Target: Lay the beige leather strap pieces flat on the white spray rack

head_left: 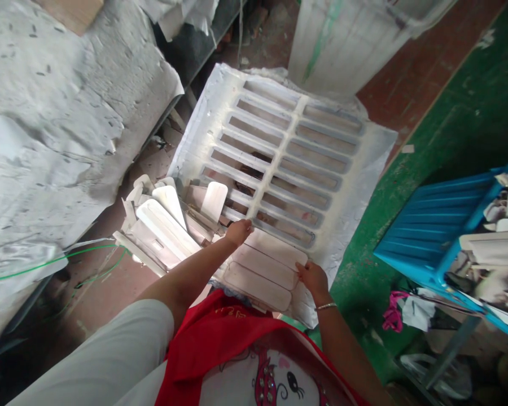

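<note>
Cream panel (279, 251), long with rounded corners, lies on the near part of the slotted frame (355, 192), just past two similar near panels (258, 285). Right hand (312, 276) grasps its right end, thumb and fingers at the rounded edge. Left hand (239, 231) is curled at its left end, by the frame's middle bar; can't tell if it pinches the panel or only rests there.

Handling, my guess: light, fairly stiff, thin enough to flex or snap if twisted. Surface looks smooth, maybe a bit slippery. Best hold: both short ends, fingertips at the edges, kept level. Avoid one-end lifting and pressing the middle.

Frame: white covering, two columns of rounded slots, open on the far side of the panel. Covering looks soft, wrinkled at the edges.

Left of the frame's near end: pile (167, 228) of loose panels, tilted and overlapping, some likely to slide if bumped. Green string (93, 246) farther left. Big table (46, 146) with white covering, upper left. White bin (334, 51) at the far end. Right: blue crate (432, 214) with pale parts (497, 245), pink cloth (393, 316) beneath, green floor (364, 287). Red apron (232, 327) on the wearer.
</note>
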`<state>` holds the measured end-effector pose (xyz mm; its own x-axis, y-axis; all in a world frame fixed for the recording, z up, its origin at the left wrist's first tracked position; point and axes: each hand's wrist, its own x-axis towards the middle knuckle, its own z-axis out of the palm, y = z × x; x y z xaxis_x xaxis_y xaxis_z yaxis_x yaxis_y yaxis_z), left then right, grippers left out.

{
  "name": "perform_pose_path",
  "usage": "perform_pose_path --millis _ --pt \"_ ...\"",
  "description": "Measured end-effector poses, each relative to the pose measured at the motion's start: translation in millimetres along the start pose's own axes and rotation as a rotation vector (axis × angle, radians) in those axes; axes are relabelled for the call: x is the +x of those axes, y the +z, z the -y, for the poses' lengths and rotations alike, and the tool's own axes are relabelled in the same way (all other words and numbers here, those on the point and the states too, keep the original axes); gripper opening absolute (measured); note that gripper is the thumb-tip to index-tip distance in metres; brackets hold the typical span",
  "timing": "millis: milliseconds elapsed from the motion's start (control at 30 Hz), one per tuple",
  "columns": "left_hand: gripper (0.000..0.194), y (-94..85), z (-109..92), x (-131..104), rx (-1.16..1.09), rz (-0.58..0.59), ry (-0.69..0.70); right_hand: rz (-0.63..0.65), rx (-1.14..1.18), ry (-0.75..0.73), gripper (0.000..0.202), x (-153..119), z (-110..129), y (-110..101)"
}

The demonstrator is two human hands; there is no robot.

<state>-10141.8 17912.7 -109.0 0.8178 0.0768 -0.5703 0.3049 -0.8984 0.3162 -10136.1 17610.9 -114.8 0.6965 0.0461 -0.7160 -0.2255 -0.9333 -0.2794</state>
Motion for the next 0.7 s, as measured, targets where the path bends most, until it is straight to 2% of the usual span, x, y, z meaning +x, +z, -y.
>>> perform_pose_path --millis 200,433,500,600,700 --pt "0.027 4.8 2 9 0.008 0.014 0.003 0.026 -0.018 -0.003 0.036 -1 -3 -2" --pt "0.026 15.1 -7 4 0.014 -0.029 -0.020 -0.020 -0.050 -0.003 0.037 -3 -5 -5" --pt "0.032 15.0 -9 0 0.017 -0.055 -0.039 -0.030 -0.050 -0.015 0.036 -3 -5 -4" --pt "0.045 13.8 -7 -10 -0.031 -0.099 -0.093 -0.029 -0.023 -0.035 0.035 -1 -7 -3" --pt "0.035 14.1 0 -22 -0.214 -0.099 -0.241 -0.021 0.024 -0.065 0.037 -1 -12 -2"
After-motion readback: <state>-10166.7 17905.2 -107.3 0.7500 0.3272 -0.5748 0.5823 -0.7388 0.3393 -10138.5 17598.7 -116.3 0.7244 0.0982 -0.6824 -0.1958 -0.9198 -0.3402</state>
